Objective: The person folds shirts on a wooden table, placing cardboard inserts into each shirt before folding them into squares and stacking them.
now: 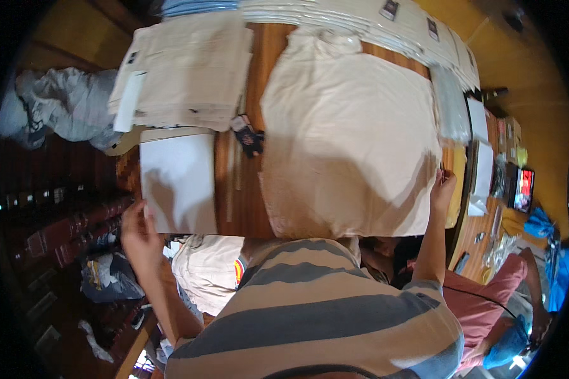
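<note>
A cream cloth garment (354, 145) lies spread on the wooden table in front of me, its far end gathered and wrinkled. My right hand (444, 182) is at its right edge, fingers closed in a pinch on the cloth; a small dark bit shows at the fingertips. My left hand (140, 224) rests by the left edge of a stack of white sheets (180, 180), thumb and fingers apart. Between sheets and garment lie some dark printed tags (249, 136).
Folded cream garments (183, 69) are stacked at the far left, with bagged ones (373, 22) along the back. Clear plastic bags (452, 104) lie right of the garment. A grey plastic bundle (69, 104) sits at left. Another person in red trousers (487, 303) is at lower right, near a lit screen (523, 188).
</note>
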Demonstrator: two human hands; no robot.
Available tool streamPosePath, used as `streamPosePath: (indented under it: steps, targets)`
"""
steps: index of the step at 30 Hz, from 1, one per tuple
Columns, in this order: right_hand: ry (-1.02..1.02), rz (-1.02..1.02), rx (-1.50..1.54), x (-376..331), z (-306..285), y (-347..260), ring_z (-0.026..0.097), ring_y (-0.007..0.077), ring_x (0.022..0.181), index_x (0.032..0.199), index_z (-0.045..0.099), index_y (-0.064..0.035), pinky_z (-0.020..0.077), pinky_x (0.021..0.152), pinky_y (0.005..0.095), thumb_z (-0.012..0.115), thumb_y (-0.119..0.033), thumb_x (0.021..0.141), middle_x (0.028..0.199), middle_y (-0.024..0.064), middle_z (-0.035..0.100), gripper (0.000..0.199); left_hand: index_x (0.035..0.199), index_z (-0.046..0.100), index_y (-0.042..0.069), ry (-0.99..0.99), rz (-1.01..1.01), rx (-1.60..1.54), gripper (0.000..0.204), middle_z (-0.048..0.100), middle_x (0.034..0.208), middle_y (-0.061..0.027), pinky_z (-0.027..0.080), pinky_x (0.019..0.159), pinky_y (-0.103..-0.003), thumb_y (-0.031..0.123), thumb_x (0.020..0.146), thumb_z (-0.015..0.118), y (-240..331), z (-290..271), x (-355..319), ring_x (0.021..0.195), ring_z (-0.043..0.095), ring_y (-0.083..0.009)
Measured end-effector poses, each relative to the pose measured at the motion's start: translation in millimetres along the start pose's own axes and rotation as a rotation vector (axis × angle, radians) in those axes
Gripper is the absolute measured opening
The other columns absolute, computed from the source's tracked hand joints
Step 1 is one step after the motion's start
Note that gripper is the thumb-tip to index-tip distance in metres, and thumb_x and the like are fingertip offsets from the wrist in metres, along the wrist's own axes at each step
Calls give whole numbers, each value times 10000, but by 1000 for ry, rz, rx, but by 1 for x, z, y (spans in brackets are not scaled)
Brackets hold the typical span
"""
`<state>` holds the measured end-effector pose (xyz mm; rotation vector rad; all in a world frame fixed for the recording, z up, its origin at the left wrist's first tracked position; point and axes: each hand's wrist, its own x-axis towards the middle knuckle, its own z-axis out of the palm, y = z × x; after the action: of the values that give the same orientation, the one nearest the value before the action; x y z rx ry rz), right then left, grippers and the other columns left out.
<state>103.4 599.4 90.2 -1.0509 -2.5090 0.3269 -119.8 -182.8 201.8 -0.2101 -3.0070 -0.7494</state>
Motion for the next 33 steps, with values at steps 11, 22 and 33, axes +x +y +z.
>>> streamPosePath:
  steps: [11,22,33]
  targets:
    - [38,-15,-316,-8,10,181,614,495,1050,1163,616,65,512,884,578,690,-456,1026,1141,304,624,544,1600,430,23,41,126,284,695,311,1677,-305,305,1208,-617,368,1033,632,155,257,-95,1505,353,-517]
    - [-280,-369,46,-97,14,85,227,483,1598,1647,358,-60,149,1285,637,541,-387,1082,1730,241,286,678,1634,376,22,91,160,154,685,347,1686,-259,288,1244,-557,310,1047,581,174,240,-103,1548,321,-472]
    - [-323,-382,4,-115,5,107,195,467,1615,1663,325,-71,120,1290,635,546,-410,1068,1747,225,255,720,1644,352,29,-125,421,531,752,308,1745,-133,175,1317,-521,473,1066,535,152,243,1,1619,241,-342]
